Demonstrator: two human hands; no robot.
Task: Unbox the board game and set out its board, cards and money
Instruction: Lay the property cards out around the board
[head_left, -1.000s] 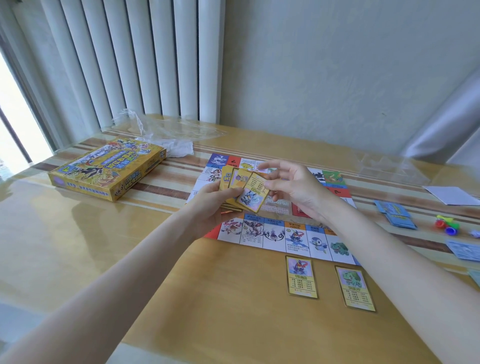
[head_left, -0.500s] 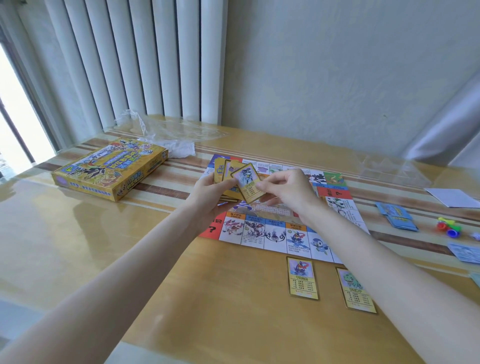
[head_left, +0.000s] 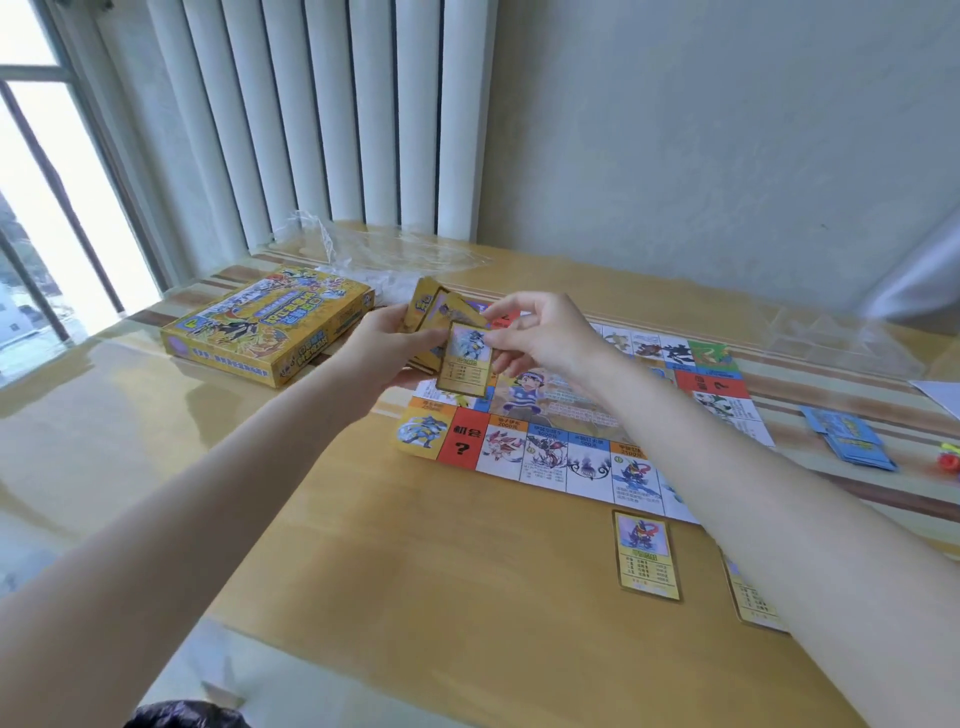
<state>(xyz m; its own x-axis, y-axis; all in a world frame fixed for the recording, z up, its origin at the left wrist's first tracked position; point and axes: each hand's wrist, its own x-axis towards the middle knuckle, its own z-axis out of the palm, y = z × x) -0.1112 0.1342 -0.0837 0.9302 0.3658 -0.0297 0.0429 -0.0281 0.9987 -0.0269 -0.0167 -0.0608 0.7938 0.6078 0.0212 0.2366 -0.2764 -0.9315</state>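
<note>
The game board (head_left: 566, 457) lies unfolded on the wooden table. Above its left end my left hand (head_left: 387, 345) grips a fanned stack of gold-bordered cards (head_left: 431, 312). My right hand (head_left: 540, 335) pinches one gold card (head_left: 464, 364) by its upper right corner, pulling it off the stack. Two gold cards lie face up in front of the board: one (head_left: 645, 555) in full view, the other (head_left: 750, 597) partly hidden by my right forearm. The yellow game box (head_left: 260, 325) sits at the left. Blue cards (head_left: 849, 436) lie at the right.
Crumpled clear plastic wrap (head_left: 363, 249) lies behind the box near the vertical blinds. More clear plastic (head_left: 841, 338) sits at the back right. A white sheet (head_left: 940, 395) and small coloured game pieces (head_left: 948, 460) are at the right edge. A window is at the far left.
The view has swung left. My right hand has drawn one gold card off the fanned stack and holds it lower, hanging upright in front of the stack.
</note>
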